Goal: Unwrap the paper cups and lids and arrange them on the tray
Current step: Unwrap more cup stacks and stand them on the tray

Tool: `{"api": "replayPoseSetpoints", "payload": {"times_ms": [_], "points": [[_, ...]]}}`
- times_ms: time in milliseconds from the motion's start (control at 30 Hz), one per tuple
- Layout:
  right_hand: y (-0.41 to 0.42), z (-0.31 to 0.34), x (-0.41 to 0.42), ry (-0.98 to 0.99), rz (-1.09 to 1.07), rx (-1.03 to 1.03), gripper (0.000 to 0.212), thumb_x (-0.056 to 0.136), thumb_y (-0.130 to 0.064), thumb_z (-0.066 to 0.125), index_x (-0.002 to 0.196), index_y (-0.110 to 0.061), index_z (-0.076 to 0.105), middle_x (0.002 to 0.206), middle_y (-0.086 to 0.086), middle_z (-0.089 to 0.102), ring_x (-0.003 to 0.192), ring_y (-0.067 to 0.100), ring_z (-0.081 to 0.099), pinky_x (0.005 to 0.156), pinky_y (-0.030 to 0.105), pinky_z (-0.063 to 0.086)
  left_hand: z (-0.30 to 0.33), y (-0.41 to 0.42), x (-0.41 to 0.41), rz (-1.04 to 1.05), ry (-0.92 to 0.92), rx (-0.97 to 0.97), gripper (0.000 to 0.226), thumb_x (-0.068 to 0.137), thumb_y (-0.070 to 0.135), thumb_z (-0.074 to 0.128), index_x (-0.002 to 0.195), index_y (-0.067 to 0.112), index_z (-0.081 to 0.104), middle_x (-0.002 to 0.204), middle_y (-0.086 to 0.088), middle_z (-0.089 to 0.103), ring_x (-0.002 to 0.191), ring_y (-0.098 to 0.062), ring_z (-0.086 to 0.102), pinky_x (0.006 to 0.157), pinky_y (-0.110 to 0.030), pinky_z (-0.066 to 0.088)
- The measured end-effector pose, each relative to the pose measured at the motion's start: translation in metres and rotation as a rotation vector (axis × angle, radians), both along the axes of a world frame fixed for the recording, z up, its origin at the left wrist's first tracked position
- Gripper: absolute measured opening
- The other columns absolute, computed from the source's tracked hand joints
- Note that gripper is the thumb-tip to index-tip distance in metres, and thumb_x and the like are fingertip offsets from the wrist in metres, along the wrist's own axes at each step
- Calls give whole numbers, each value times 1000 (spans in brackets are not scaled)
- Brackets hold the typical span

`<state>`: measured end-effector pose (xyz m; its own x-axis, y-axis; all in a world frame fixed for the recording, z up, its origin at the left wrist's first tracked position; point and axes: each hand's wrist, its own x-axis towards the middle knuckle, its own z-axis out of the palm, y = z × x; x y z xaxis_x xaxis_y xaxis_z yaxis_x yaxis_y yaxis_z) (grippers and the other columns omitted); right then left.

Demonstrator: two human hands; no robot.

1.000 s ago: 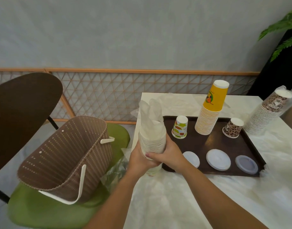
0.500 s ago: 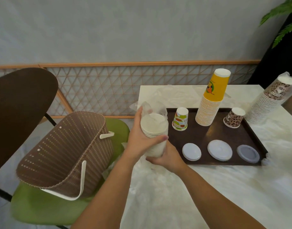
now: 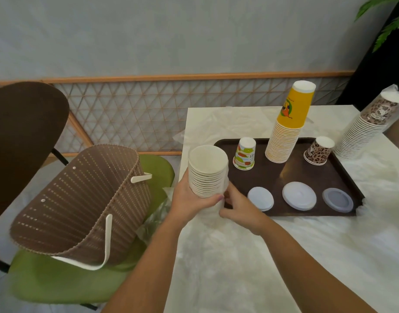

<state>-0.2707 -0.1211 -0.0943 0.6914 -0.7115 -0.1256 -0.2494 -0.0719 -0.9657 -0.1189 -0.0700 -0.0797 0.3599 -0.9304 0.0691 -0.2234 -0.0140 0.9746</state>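
Left hand (image 3: 189, 201) grips the white cup stack (image 3: 207, 171); right hand (image 3: 236, 207) seemingly pinches its wrapper (image 3: 224, 188) down. Next, free it.

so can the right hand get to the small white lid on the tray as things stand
Probably yes, once it lets go. The right hand is pinching the plastic wrap at the base of the white cup stack, and the small white lid lies right beside it on the tray, nothing between them.

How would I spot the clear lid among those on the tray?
Find the dark brown tray on the pale table. Three lids lie along its near edge. The clear lid is rightmost, see-through and greyish, while the two lids beside it are opaque white.
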Motion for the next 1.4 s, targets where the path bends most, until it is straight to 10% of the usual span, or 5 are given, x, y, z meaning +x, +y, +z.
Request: {"api": "replayPoseSetpoints", "payload": {"times_ms": [133,667,767,1067,1400], "points": [[-1,26,-1,-162,-86,1,85,76,-27,70,147,-32,23,146,-17,39,136,4,35,113,37,31,-13,4,1,-18,9,54,76,47,34,90,114,33,56,109,8,69,105,-7,63,89,-34,53],[-5,30,37,-106,-140,-211,85,62,-12,87,119,-49,36,118,-25,55,111,-10,51,91,9,41,-61,8,0,11,-163,214,77,57,19,91,123,15,53,111,13,53,103,-7,52,91,-15,43],[-4,18,37,-66,-151,-199,77,62,-14,87,113,-48,40,117,-22,57,110,-9,53,88,9,43,-63,11,1,-29,-31,232,69,59,6,88,111,28,48,104,23,53,94,-2,52,73,3,38],[-1,-16,30,-24,-178,-81,79,55,-26,90,121,-38,49,116,-18,63,107,-6,58,85,11,48,-32,10,36,-267,194,112,116,48,34,90,144,28,25,140,9,46,128,-4,45,99,-19,42],[-4,-20,14,121,-15,-17,74,72,-6,77,126,-40,40,125,-18,54,120,3,51,98,18,44,-42,4,7,-52,101,101,86,45,34,89,123,27,53,114,13,66,107,-4,61,87,-29,54]]}}
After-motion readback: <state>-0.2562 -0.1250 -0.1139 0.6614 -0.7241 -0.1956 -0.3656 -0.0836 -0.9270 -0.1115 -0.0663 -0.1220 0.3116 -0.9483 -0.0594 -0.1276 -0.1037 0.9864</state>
